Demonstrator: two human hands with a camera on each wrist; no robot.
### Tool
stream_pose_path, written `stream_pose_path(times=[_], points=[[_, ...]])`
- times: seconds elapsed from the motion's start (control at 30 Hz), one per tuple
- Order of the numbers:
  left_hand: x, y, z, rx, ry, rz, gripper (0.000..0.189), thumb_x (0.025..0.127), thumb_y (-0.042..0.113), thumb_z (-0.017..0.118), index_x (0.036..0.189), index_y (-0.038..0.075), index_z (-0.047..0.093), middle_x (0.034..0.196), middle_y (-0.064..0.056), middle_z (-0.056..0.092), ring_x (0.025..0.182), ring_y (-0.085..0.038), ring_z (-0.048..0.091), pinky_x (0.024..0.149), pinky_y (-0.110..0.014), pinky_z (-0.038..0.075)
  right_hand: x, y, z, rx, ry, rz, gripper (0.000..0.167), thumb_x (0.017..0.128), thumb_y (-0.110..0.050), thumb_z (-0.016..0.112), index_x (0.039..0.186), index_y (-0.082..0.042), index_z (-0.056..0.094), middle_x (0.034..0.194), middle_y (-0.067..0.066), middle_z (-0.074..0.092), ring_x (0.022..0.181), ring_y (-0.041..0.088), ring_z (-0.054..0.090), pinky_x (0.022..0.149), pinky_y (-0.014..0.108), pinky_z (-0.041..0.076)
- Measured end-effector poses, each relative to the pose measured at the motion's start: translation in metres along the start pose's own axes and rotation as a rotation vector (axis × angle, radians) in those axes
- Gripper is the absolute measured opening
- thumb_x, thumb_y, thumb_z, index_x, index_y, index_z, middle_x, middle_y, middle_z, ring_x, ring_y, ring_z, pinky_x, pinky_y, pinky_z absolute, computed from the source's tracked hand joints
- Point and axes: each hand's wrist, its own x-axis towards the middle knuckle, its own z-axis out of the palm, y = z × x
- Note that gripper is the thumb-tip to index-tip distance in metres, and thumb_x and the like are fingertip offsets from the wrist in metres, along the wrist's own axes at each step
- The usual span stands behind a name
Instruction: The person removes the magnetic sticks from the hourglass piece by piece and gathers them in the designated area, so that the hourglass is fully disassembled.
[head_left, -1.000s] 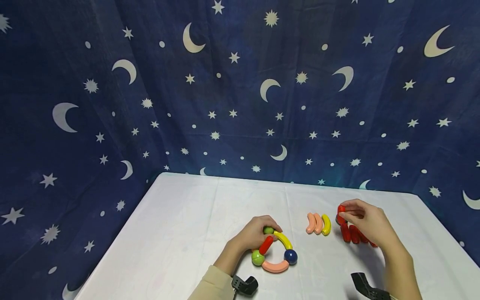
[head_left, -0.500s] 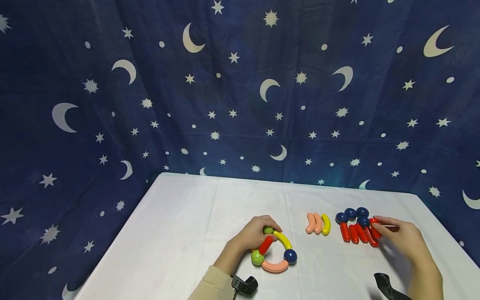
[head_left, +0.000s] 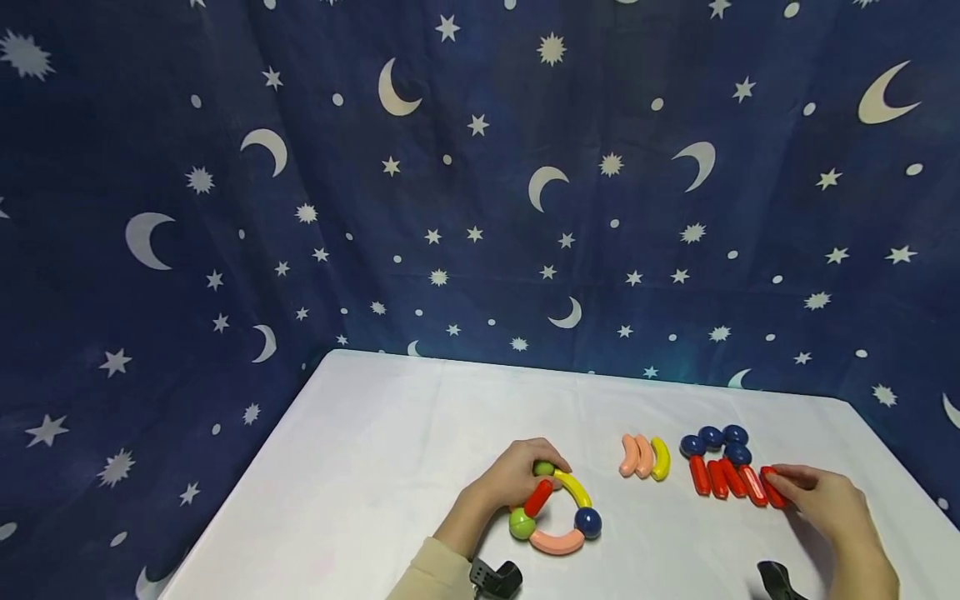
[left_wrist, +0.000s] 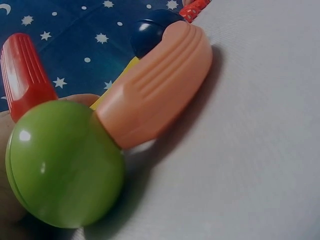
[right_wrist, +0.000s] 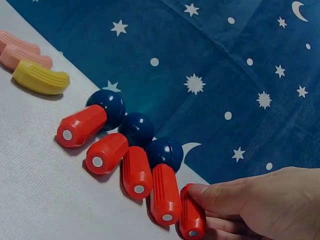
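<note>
My left hand [head_left: 517, 475] grips the left side of a ring of magnetic rods and balls. In that ring are a yellow curved rod [head_left: 573, 489], a blue ball [head_left: 588, 522], a peach curved rod [head_left: 557, 543] and green balls [left_wrist: 65, 165]; a red rod [left_wrist: 27, 75] sticks up from the near green ball. Fingers hide the ring's left part. At the right, my right hand [head_left: 825, 500] pinches a red magnetic rod [right_wrist: 192, 212] between thumb and fingers, at the right end of a row of similar red rods [right_wrist: 137, 172].
Blue balls [head_left: 711, 437] lie behind the red row, several together. Between the ring and that row are two loose peach curved rods [head_left: 643, 456] and a yellow curved one [head_left: 661, 459]. A starry blue cloth [head_left: 480, 208] hangs behind the white table [head_left: 360, 500].
The right hand has carried the red rod from above the leftmost blue ball to the right, then toward me to the row's right end. The left hand keeps its hold on the ring.
</note>
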Motion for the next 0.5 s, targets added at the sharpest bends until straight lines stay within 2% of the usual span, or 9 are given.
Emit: stream_pose_path(times=[0.17,0.37,0.5], points=[[0.0024,-0.001,0.0044,0.011,-0.008,0.013,0.019,0.085,0.011,0.07,0.1,0.021,0.073,0.096,0.016,0.065,0.09,0.005,0.055,0.09,-0.018,0.045,0.0021,0.0055,0.0046,0.013,0.003,0.063,0.058,0.089,-0.039,0.063,0.119,0.01,0.057,0.119,0.035,0.053,0.105,0.047,0.048,0.089,0.063,0.04],[0.0006,-0.002,0.0016,0.019,0.003,-0.001,0.019,0.084,0.01,0.07,0.099,0.021,0.073,0.095,0.016,0.065,0.09,0.004,0.055,0.089,-0.018,0.045,0.0045,0.0007,0.0076,-0.002,-0.007,0.029,0.06,0.088,-0.041,0.063,0.121,0.009,0.056,0.121,0.035,0.053,0.107,0.048,0.047,0.089,0.064,0.038],[0.0003,-0.0018,0.0012,0.025,0.002,0.009,0.019,0.084,0.01,0.07,0.1,0.021,0.073,0.095,0.016,0.065,0.09,0.005,0.055,0.089,-0.018,0.045,0.0056,0.0014,0.0072,-0.004,-0.01,0.025,0.063,0.088,-0.044,0.063,0.122,0.009,0.056,0.121,0.035,0.053,0.106,0.048,0.049,0.087,0.062,0.041]])
